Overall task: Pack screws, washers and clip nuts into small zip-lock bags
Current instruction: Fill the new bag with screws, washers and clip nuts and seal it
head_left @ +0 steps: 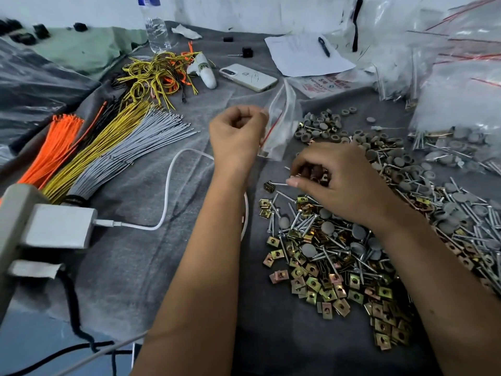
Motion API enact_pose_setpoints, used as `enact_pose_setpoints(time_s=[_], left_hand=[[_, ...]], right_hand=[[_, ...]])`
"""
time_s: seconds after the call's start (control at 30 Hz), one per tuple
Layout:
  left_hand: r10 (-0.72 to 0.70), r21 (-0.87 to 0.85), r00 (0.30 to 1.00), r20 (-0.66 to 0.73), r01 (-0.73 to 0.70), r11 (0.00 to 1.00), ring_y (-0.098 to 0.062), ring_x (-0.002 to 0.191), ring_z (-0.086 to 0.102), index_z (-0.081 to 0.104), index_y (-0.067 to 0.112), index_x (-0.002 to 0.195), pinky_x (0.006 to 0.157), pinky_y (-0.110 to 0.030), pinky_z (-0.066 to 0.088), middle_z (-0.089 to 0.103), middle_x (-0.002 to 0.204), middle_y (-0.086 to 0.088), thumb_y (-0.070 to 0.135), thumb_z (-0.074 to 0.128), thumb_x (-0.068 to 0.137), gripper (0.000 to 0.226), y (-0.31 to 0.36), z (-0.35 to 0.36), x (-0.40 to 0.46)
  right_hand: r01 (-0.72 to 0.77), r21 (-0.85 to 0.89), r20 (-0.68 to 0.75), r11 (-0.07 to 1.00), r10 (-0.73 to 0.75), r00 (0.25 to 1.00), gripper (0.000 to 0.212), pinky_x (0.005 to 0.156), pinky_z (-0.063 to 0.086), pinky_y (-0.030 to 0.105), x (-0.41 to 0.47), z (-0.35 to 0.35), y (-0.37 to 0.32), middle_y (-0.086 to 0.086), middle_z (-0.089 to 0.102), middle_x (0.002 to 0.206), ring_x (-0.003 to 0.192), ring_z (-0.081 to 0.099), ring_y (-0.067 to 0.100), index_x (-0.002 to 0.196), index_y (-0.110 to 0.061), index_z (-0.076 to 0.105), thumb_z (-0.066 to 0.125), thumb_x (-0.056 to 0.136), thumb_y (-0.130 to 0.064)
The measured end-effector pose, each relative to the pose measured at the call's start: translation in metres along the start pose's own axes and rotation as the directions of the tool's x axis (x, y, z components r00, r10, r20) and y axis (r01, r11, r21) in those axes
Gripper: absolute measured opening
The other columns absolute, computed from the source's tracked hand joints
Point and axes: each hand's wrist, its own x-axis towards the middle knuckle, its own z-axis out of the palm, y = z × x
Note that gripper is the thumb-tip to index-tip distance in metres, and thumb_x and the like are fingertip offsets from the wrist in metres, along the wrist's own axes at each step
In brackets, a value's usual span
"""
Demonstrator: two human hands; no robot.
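The zip-lock bag (thin, soft, slippery) is hanging over the middle of the desk, pinched at its mouth by the left hand. The right hand is gripping small, light screws beside the clip nuts.

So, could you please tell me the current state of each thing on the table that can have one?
zip-lock bag: held up, mouth open.
left hand: pinching the bag's edge.
right hand: curled, gathering small parts over the pile.
water bottle: upright.
phone: lying face down.
charger cable: plugged into the grey box.
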Motion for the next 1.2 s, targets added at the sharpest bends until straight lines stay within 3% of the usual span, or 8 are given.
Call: enact_pose_setpoints(time_s=[0.13,0.5,0.67,0.77,0.9,1.03,1.1,1.2], left_hand=[[-0.04,-0.156,0.998,0.041,0.046,0.987,-0.014,0.057,0.047,0.069,0.005,0.076,0.056,-0.026,0.039,0.061,0.061,-0.002,-0.011,0.063,0.092,0.024,0.005,0.001,-0.001],[-0.113,-0.489,0.992,0.048,0.122,0.864,-0.02,0.066,0.055,0.061,0.0,0.083,0.067,-0.029,0.047,0.059,0.075,-0.013,-0.009,0.053,0.098,0.019,0.023,-0.009,0.0],[-0.144,-0.482,0.989,0.036,0.143,0.864,-0.02,0.065,0.055,0.062,-0.002,0.088,0.064,-0.029,0.047,0.06,0.077,-0.013,-0.008,0.055,0.097,0.013,0.022,-0.01,0.001],[-0.129,-0.346,0.992,0.013,0.126,0.93,-0.02,0.065,0.053,0.067,0.0,0.081,0.063,-0.03,0.043,0.061,0.074,-0.013,-0.009,0.06,0.094,0.017,0.016,-0.008,0.003],[-0.138,-0.293,0.99,0.028,0.14,0.946,-0.017,0.06,0.057,0.07,0.004,0.074,0.06,-0.027,0.047,0.066,0.069,-0.008,-0.01,0.062,0.092,0.024,0.012,-0.005,0.002],[-0.153,-0.322,0.988,0.036,0.156,0.934,-0.016,0.061,0.059,0.07,0.002,0.077,0.059,-0.025,0.048,0.066,0.074,-0.01,-0.009,0.061,0.092,0.021,0.01,-0.008,0.005],[-0.176,-0.336,0.983,0.042,0.18,0.925,-0.016,0.06,0.059,0.069,0.001,0.082,0.055,-0.023,0.049,0.065,0.077,-0.012,-0.007,0.061,0.093,0.016,0.009,-0.01,0.006],[-0.197,-0.345,0.98,0.04,0.199,0.917,-0.015,0.057,0.059,0.068,0.0,0.082,0.052,-0.023,0.048,0.065,0.072,-0.01,-0.007,0.06,0.093,0.015,0.01,-0.007,0.006]], right_hand=[[0.027,-0.035,0.063,0.999,-0.025,0.998,0.021,0.08,0.05,0.042,0.001,0.005,-0.003,-0.007,0.066,0.09,0.089,0.06,0.014,0.096,-0.019,0.075,0.071,0.091,-0.04],[0.08,0.017,0.315,0.997,-0.081,0.946,0.022,0.092,0.047,0.038,0.01,0.02,-0.024,-0.013,0.056,0.097,0.102,0.05,0.006,0.101,-0.034,0.076,0.079,0.083,-0.047],[0.045,0.131,0.312,0.99,-0.084,0.946,0.014,0.09,0.045,0.035,0.009,0.018,-0.03,-0.015,0.058,0.093,0.099,0.053,0.004,0.091,-0.035,0.077,0.086,0.08,-0.036],[0.017,0.202,0.385,0.979,-0.095,0.918,0.017,0.092,0.041,0.03,0.006,0.013,-0.032,-0.017,0.059,0.094,0.103,0.052,0.003,0.088,-0.036,0.079,0.087,0.076,-0.043],[-0.017,0.174,0.539,0.985,-0.081,0.838,0.022,0.098,0.039,0.027,0.005,0.01,-0.035,-0.015,0.055,0.103,0.11,0.045,-0.001,0.089,-0.038,0.077,0.089,0.073,-0.045],[-0.048,0.189,0.544,0.981,-0.064,0.837,0.018,0.098,0.038,0.029,0.004,0.008,-0.038,-0.017,0.057,0.1,0.11,0.046,0.0,0.083,-0.034,0.073,0.088,0.076,-0.04],[-0.07,0.223,0.503,0.972,-0.053,0.863,0.016,0.093,0.042,0.028,0.004,0.007,-0.037,-0.017,0.063,0.094,0.103,0.055,0.002,0.083,-0.031,0.072,0.085,0.079,-0.037],[-0.197,0.37,0.423,0.908,0.024,0.906,0.01,0.068,0.055,0.025,0.003,0.002,-0.031,-0.009,0.072,0.082,0.076,0.069,0.009,0.085,-0.026,0.072,0.082,0.085,-0.028]])
